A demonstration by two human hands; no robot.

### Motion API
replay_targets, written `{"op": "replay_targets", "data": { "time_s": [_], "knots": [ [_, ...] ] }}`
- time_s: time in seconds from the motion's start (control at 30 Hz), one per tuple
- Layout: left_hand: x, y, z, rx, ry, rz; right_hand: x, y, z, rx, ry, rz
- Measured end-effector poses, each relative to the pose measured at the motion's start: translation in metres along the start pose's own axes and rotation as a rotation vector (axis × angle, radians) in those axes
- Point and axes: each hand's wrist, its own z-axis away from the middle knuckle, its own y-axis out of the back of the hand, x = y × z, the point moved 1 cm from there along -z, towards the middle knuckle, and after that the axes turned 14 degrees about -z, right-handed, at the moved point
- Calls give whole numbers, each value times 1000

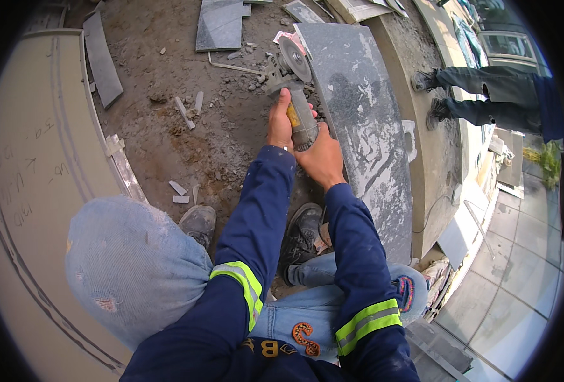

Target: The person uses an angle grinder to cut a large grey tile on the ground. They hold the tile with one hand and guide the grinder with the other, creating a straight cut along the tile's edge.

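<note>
Both my hands are wrapped round an angle grinder with a grey and yellow body. My left hand grips it from the left, thumb along the top. Lower down, my right hand holds the rear end of the body. A round disc sits at the grinder's far end, close to the left edge of a long dark stone slab. Whether the disc touches the slab or spins, I cannot tell. Whitish smears cover the slab's face.
Loose grey tiles and stone offcuts lie on the dirt. A large beige panel stands at the left. Beyond the slab runs a concrete ledge, where another person's legs show. Paving tiles lie at the right.
</note>
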Motion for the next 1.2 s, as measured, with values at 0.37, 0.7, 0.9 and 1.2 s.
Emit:
{"op": "replay_targets", "data": {
  "time_s": [0.37, 0.7, 0.9, 1.2],
  "knots": [
    [0, -1, -1, -13, -1, 14, -6, 5, 1, -15, -26, 8],
    [-1, -2, -1, 3, -1, 6, -4, 5, 0, -13, -20, 15],
    [0, -2, -2, 6, 11, 6, -5, 6, -1, -17, -34, 16],
    [-4, -2, -4, -9, 18, 14, -8, 9, 1, -20, -33, 4]
  ]
}}
